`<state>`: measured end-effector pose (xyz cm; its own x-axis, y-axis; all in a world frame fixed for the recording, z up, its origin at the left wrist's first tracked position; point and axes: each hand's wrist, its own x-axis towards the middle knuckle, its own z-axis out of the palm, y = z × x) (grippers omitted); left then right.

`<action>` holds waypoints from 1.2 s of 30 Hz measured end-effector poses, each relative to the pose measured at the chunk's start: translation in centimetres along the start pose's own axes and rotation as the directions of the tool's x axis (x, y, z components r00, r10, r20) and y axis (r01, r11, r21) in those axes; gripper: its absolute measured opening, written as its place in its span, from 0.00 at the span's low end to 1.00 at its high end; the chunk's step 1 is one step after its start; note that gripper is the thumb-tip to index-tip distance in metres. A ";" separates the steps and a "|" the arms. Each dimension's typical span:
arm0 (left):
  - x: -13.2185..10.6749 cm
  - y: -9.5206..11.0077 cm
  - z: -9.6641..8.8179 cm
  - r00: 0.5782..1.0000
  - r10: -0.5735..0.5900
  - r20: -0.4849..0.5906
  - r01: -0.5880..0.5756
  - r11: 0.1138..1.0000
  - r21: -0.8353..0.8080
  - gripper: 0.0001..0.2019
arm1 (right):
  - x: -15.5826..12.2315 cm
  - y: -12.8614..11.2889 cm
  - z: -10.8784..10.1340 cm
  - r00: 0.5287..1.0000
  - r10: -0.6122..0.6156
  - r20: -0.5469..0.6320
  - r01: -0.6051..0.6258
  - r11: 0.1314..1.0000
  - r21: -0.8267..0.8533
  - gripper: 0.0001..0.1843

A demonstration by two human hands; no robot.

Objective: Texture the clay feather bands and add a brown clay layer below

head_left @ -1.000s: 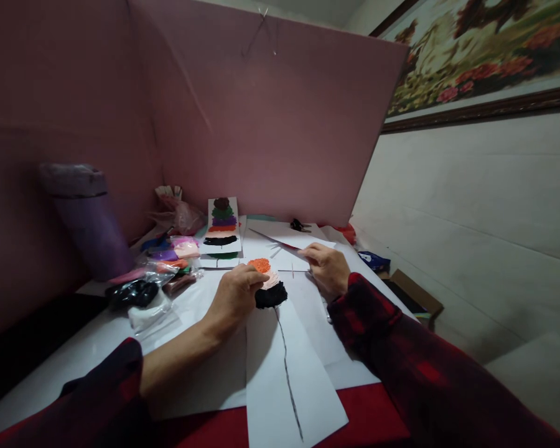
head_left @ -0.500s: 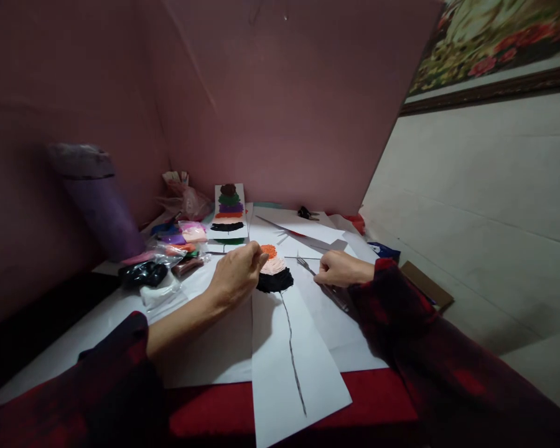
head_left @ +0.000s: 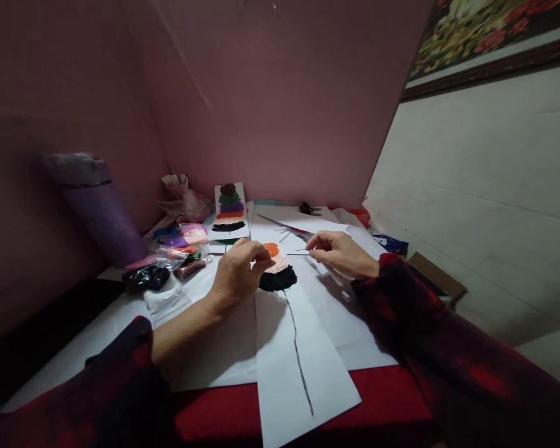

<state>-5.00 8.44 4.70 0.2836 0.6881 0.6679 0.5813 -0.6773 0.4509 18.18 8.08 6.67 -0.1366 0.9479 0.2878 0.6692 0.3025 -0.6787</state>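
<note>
Pinching thin tool [head_left: 297, 252] beside flower [head_left: 277, 271]

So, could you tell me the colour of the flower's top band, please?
Top band: orange, head view.

Home craft corner: a framed floral painting [head_left: 490, 37] hangs on the far right wall, while pink boards [head_left: 284, 106] screen a red-clothed table [head_left: 387, 395] strewn with paper sheets [head_left: 336, 311] and, at left, bags of coloured material [head_left: 177, 249]
</note>
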 end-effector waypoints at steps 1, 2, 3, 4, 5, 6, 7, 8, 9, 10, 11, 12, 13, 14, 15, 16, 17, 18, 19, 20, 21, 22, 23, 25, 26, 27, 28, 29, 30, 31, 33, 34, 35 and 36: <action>0.0 -0.1 0.2 1.000 0.005 0.019 -0.005 1.000 -0.007 0.07 | 0.0 -0.1 0.1 1.000 -0.012 0.007 0.011 0.998 0.056 0.07; 0.0 -0.2 0.3 0.999 0.008 0.036 -0.008 1.000 -0.011 0.08 | -0.1 -0.2 0.2 1.000 -0.021 0.012 0.020 0.991 0.131 0.09; 0.1 -0.3 0.5 0.999 0.010 0.048 -0.009 1.000 -0.014 0.08 | -0.1 -0.3 0.2 1.000 -0.027 0.016 0.023 0.973 0.228 0.10; 0.1 -0.5 0.6 0.998 0.010 0.056 -0.009 1.000 -0.017 0.08 | -0.1 -0.4 0.3 0.999 -0.028 0.022 0.019 0.941 0.339 0.11; 0.2 -0.5 0.8 0.998 0.009 0.060 -0.008 1.000 -0.019 0.09 | -0.1 -0.5 0.3 0.999 -0.026 0.035 0.007 0.891 0.454 0.11; 0.2 -0.6 0.9 0.998 0.007 0.064 -0.006 1.000 -0.022 0.09 | -0.2 -0.6 0.3 0.998 -0.022 0.054 -0.012 0.829 0.559 0.12; 0.3 -0.7 1.1 0.997 0.007 0.072 -0.005 1.000 -0.027 0.09 | -0.2 -0.7 0.2 0.997 -0.017 0.080 -0.038 0.767 0.641 0.12; 0.3 -0.8 1.2 0.996 0.009 0.084 -0.006 0.999 -0.033 0.10 | -0.3 -0.8 0.2 0.994 -0.015 0.110 -0.066 0.719 0.692 0.12; 0.3 -0.8 1.4 0.995 0.011 0.099 -0.007 0.999 -0.039 0.11 | -0.4 -1.0 0.2 0.990 -0.015 0.140 -0.093 0.678 0.729 0.12; 0.3 -0.9 1.5 0.994 0.011 0.111 -0.006 0.999 -0.043 0.14 | -0.5 -1.1 0.1 0.986 -0.018 0.163 -0.113 0.646 0.755 0.12; 0.3 -0.9 1.6 0.993 0.006 0.119 -0.001 0.999 -0.044 0.15 | -0.5 -1.3 0.1 0.984 -0.025 0.176 -0.122 0.622 0.774 0.13; 0.3 -0.9 1.6 0.993 -0.003 0.119 0.008 0.999 -0.041 0.16 | -0.6 -1.4 0.2 0.984 -0.034 0.175 -0.118 0.608 0.785 0.14; 0.3 -0.9 1.6 0.994 -0.018 0.111 0.022 0.999 -0.035 0.15 | -0.7 -1.5 0.3 0.986 -0.045 0.162 -0.102 0.603 0.791 0.14; 0.3 -0.9 1.5 0.994 -0.037 0.099 0.040 0.999 -0.027 0.14 | -0.7 -1.5 0.4 0.989 -0.058 0.138 -0.075 0.604 0.793 0.14; 0.2 -0.9 1.4 0.995 -0.060 0.085 0.061 0.998 -0.018 0.12 | -0.8 -1.6 0.6 0.992 -0.071 0.108 -0.042 0.611 0.791 0.14; 0.2 -0.9 1.3 0.994 -0.083 0.073 0.084 0.996 -0.010 0.11 | -0.8 -1.6 0.8 0.994 -0.079 0.073 -0.008 0.622 0.783 0.14; 0.1 -0.9 1.1 0.992 -0.105 0.063 0.105 0.994 -0.001 0.09 | -0.8 -1.7 1.1 0.996 -0.081 0.035 0.024 0.631 0.775 0.14; 0.1 -0.8 1.0 0.991 -0.124 0.055 0.124 0.992 0.007 0.08 | -0.9 -1.7 1.4 0.997 -0.077 -0.005 0.053 0.639 0.768 0.14; 0.1 -0.8 0.9 0.989 -0.137 0.051 0.136 0.991 0.014 0.07 | -0.9 -1.8 1.6 0.997 -0.066 -0.049 0.080 0.643 0.761 0.14; 0.1 -0.7 0.9 0.989 -0.141 0.050 0.140 0.990 0.018 0.07 | -0.9 -1.8 1.9 0.994 -0.053 -0.091 0.104 0.648 0.755 0.13; 0.1 -0.6 0.9 0.989 -0.137 0.055 0.136 0.991 0.019 0.07 | -0.9 -1.8 2.0 0.991 -0.042 -0.131 0.126 0.650 0.749 0.11; 0.2 -0.5 1.0 0.990 -0.124 0.066 0.123 0.992 0.016 0.08 | -0.9 -1.9 2.2 0.986 -0.033 -0.162 0.144 0.650 0.746 0.10; 0.2 -0.4 1.1 0.991 -0.107 0.081 0.106 0.994 0.009 0.09 | -0.9 -1.9 2.3 0.983 -0.027 -0.183 0.157 0.649 0.745 0.10; 0.4 -0.3 1.5 0.991 -0.069 0.113 0.070 0.998 -0.003 0.11 | -0.8 -1.8 2.4 0.980 -0.016 -0.200 0.163 0.642 0.749 0.14; 0.4 -0.3 1.6 0.990 -0.055 0.127 0.056 0.998 -0.006 0.12 | -0.8 -1.8 2.5 0.980 -0.009 -0.199 0.159 0.639 0.753 0.16; 0.5 -0.3 1.8 0.990 -0.047 0.135 0.048 0.999 -0.004 0.13 | -0.7 -1.7 2.5 0.980 -0.005 -0.196 0.154 0.638 0.755 0.18; 0.5 -0.4 1.9 0.989 -0.046 0.137 0.047 0.999 0.001 0.13 | -0.7 -1.7 2.6 0.980 -0.002 -0.201 0.155 0.640 0.753 0.19; 0.5 -0.5 2.0 0.990 -0.053 0.134 0.052 0.999 0.011 0.13 | -0.7 -1.7 2.7 0.977 0.000 -0.215 0.165 0.645 0.746 0.20; 0.5 -0.7 2.0 0.990 -0.065 0.126 0.062 0.998 0.024 0.11 | -0.7 -1.7 2.8 0.972 0.001 -0.237 0.179 0.650 0.738 0.20; 0.4 -0.8 2.0 0.990 -0.080 0.115 0.076 0.996 0.039 0.09 | -0.7 -1.7 2.9 0.965 0.001 -0.263 0.197 0.657 0.727 0.20; 0.4 -1.0 1.9 0.990 -0.106 0.097 0.099 0.993 0.070 0.05 | -0.8 -1.8 3.1 0.949 -0.001 -0.316 0.233 0.677 0.698 0.20; 0.4 -1.1 1.9 0.989 -0.110 0.096 0.103 0.991 0.081 0.05 | -0.8 -1.8 3.2 0.943 -0.005 -0.333 0.243 0.693 0.679 0.20; 0.4 -1.1 1.9 0.989 -0.108 0.101 0.099 0.991 0.089 0.05 | -0.8 -1.8 3.3 0.939 -0.009 -0.344 0.248 0.711 0.658 0.19; 0.4 -1.1 1.9 0.989 -0.098 0.113 0.088 0.992 0.093 0.06 | -0.9 -1.8 3.4 0.935 -0.011 -0.354 0.249 0.730 0.636 0.19</action>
<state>-4.07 9.95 3.30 0.3093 0.7762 0.5494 0.6721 -0.5872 0.4512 14.61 7.02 5.35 0.1241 0.8477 0.5158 -0.0098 0.5208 -0.8536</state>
